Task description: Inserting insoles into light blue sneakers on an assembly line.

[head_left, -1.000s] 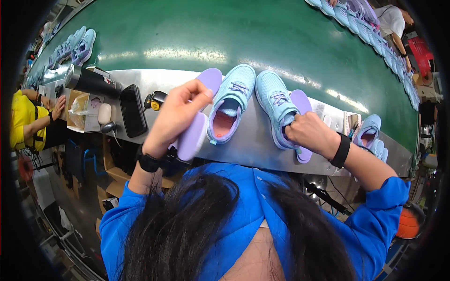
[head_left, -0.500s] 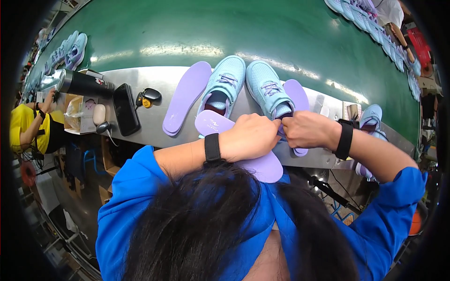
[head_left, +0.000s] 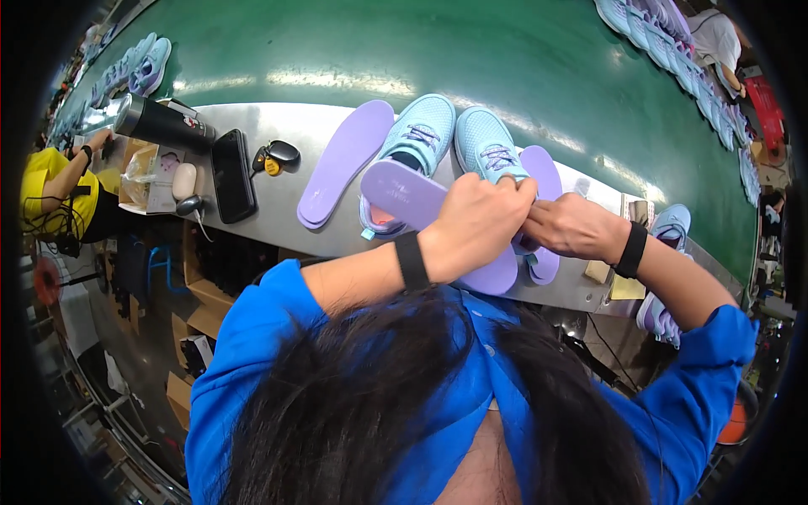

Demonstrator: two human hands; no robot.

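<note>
My left hand [head_left: 481,220] is closed around a lavender insole [head_left: 406,192], whose two ends stick out either side of it. The fingers also reach the opening of a light blue sneaker [head_left: 486,139] with lavender laces. At that opening my right hand [head_left: 579,225] pinches the sneaker's collar; the fingertips of both hands nearly meet, and the exact grip is partly hidden. A matching sneaker [head_left: 427,126] lies just left, its heel end partly under the held insole. Another lavender insole [head_left: 347,164] rests flat further left, and one more [head_left: 543,172] lies right of the sneakers.
A phone [head_left: 233,178], key fob [head_left: 284,152], black thermos [head_left: 164,124] and open box [head_left: 136,187] stand left on the metal ledge [head_left: 269,126]. Beyond runs a green belt [head_left: 379,50] with rows of sneakers [head_left: 673,63]. More sneakers [head_left: 671,225] are at right. A person in yellow [head_left: 63,181] is at far left.
The view has shifted slightly. The held insole has swung and now lies at a steeper slant across the left sneaker's opening. Both hands stay at the right sneaker's collar, the right hand slightly lower.
</note>
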